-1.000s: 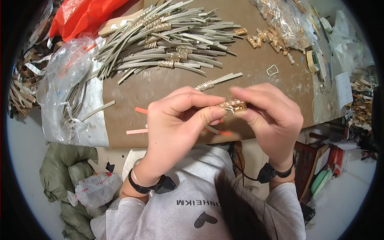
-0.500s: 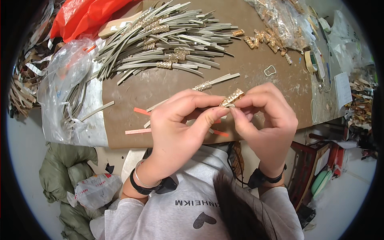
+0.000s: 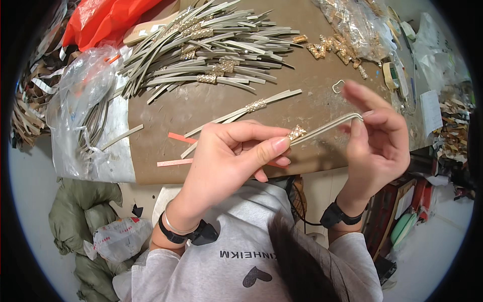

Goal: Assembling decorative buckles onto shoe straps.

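The left hand (image 3: 229, 156) pinches a glittery gold piece (image 3: 297, 132) between thumb and forefinger, above the worktop (image 3: 307, 93). 2 pale strips (image 3: 327, 125) stretch from it to the right hand (image 3: 381, 143), whose thumb and 1 finger nip their bent end, forefinger lifted; gripping both ends probably keeps them taut. The strip heap (image 3: 216, 55) lies beyond, perhaps to leave working room.

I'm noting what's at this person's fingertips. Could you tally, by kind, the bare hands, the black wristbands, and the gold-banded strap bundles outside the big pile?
Bare hands: 2 (left hand, right hand)
Black wristbands: 2
Gold-banded strap bundles: 2 (held bundle, lying bundle)
Total: 6
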Motion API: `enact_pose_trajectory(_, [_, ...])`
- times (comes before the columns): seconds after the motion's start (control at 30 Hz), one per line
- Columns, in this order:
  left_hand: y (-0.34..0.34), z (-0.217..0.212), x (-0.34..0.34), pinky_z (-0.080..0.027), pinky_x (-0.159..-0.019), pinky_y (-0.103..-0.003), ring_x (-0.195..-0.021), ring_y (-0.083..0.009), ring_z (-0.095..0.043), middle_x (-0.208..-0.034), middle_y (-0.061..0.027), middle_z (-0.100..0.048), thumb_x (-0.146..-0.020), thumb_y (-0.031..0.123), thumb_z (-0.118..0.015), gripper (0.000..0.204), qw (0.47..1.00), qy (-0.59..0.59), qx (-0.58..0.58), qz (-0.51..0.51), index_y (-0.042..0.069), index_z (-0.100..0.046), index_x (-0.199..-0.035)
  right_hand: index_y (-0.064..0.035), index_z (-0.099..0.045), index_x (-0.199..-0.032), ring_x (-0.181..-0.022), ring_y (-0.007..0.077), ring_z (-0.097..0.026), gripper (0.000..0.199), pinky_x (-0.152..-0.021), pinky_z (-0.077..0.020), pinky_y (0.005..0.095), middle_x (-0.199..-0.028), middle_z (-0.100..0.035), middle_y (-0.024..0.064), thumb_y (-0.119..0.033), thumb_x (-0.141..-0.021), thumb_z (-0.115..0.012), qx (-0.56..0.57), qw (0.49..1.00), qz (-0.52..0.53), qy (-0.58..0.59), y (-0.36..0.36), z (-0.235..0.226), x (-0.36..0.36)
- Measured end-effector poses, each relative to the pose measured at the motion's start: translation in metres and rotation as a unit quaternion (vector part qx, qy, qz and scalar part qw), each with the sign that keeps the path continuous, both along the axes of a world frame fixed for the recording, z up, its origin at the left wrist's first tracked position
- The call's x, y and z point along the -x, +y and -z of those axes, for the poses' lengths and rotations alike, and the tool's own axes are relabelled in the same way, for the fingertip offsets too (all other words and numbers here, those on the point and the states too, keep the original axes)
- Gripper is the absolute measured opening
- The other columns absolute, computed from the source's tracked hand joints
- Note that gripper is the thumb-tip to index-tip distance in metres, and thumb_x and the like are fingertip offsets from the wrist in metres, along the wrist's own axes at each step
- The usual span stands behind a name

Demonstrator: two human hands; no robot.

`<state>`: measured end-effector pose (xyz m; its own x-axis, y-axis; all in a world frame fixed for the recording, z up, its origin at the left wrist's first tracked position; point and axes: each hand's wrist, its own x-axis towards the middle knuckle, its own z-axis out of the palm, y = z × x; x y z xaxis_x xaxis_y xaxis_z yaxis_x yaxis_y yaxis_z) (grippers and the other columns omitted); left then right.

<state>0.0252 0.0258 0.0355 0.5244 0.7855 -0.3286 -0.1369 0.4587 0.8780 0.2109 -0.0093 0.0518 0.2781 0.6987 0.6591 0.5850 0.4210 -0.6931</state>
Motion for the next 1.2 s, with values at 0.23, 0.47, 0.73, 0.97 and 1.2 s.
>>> enact_pose_trajectory(0.23, [-0.005, -0.003, -0.008, -0.050, -0.052, -0.018, -0.074, -0.0145, -0.067, -0.089, -0.0095, -0.064, -0.088, 0.003, -0.062, 0.017, 0.992, -0.016, -0.082, -0.098, -0.004, -0.066, -0.103, 0.0021, -0.046, -0.104, -0.084, 0.0256, -0.066, 0.021, -0.063, -0.0594, 0.0263, -0.088, -0.063, 0.0188, 0.008, -0.084, -0.046, 0.093, 0.803, -0.326, 0.491, -0.010, 0.007, 0.002])
enact_pose_trajectory(0.47, [-0.001, 0.009, 0.000, -0.050, -0.063, -0.022, -0.079, -0.0120, -0.062, -0.092, -0.0095, -0.065, -0.084, 0.000, -0.065, 0.016, 0.968, 0.039, -0.228, -0.097, -0.003, -0.069, -0.099, 0.0031, -0.026, -0.136, -0.078, 0.0210, -0.067, 0.067, -0.062, -0.0550, 0.0252, -0.083, -0.066, 0.0141, 0.010, -0.078, -0.059, 0.316, 0.779, -0.240, 0.485, -0.008, 0.011, 0.019])
enact_pose_trajectory(0.73, [-0.005, 0.012, 0.002, -0.049, -0.065, -0.021, -0.079, -0.0130, -0.061, -0.094, -0.0115, -0.064, -0.079, -0.004, -0.067, 0.015, 0.937, 0.070, -0.326, -0.105, -0.003, -0.070, -0.094, -0.0015, -0.028, -0.136, -0.077, 0.0148, -0.065, 0.064, -0.070, -0.0547, 0.0239, -0.086, -0.065, 0.0140, 0.010, -0.082, -0.058, 0.321, 0.787, -0.259, 0.460, -0.006, 0.012, 0.019])
enact_pose_trajectory(0.97, [-0.007, 0.015, 0.002, -0.051, -0.069, -0.024, -0.081, -0.0152, -0.062, -0.091, -0.0095, -0.065, -0.076, -0.006, -0.067, 0.021, 0.934, 0.076, -0.328, -0.122, 0.002, -0.072, -0.095, -0.0039, -0.030, -0.133, -0.077, 0.0162, -0.064, 0.064, -0.067, -0.0541, 0.0250, -0.089, -0.061, 0.0130, 0.012, -0.079, -0.060, 0.264, 0.804, -0.249, 0.472, -0.009, 0.023, 0.019])
enact_pose_trajectory(1.2, [-0.007, 0.021, 0.003, -0.050, -0.071, -0.024, -0.082, -0.0149, -0.062, -0.092, -0.0097, -0.065, -0.076, -0.006, -0.067, 0.021, 0.945, 0.054, -0.301, -0.116, 0.001, -0.072, -0.095, -0.0057, -0.031, -0.128, -0.077, 0.0170, -0.063, 0.063, -0.064, -0.0523, 0.0243, -0.089, -0.062, 0.0126, 0.013, -0.076, -0.062, 0.290, 0.725, -0.291, 0.553, -0.007, 0.029, 0.020])
